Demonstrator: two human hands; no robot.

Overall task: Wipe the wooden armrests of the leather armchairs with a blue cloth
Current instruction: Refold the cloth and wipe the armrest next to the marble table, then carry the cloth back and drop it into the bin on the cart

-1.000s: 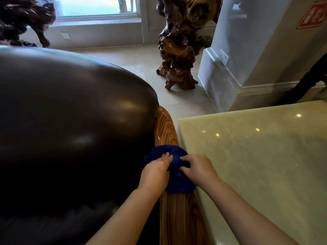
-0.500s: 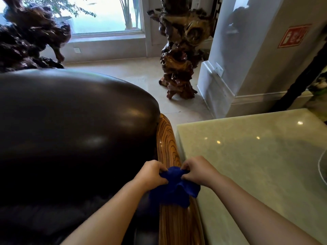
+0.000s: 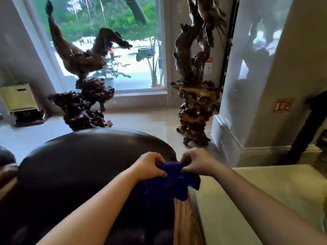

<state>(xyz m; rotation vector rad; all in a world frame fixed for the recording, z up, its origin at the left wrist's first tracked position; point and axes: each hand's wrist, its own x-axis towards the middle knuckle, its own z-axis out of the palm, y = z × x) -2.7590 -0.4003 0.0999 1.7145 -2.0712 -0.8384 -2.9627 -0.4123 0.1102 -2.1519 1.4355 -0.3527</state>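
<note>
A dark leather armchair [image 3: 85,167] fills the lower left. Its striped wooden armrest [image 3: 184,221] runs along its right side, showing only below the cloth. The blue cloth [image 3: 177,181] hangs bunched in the air just above the armrest. My left hand [image 3: 150,165] pinches its left part and my right hand [image 3: 196,161] pinches its right part, both fists closed on the fabric. The far end of the armrest is hidden behind my hands and the cloth.
A pale green stone table [image 3: 265,200] stands right of the armrest. Two dark root-wood sculptures [image 3: 83,106] [image 3: 194,106] stand on the tiled floor before a window. A white pillar [image 3: 265,85] rises at right. A cream box [image 3: 19,98] sits far left.
Both hands have lifted the cloth off the armrest and bunched it between them. My head has tilted up, bringing the window and sculptures into view.
</note>
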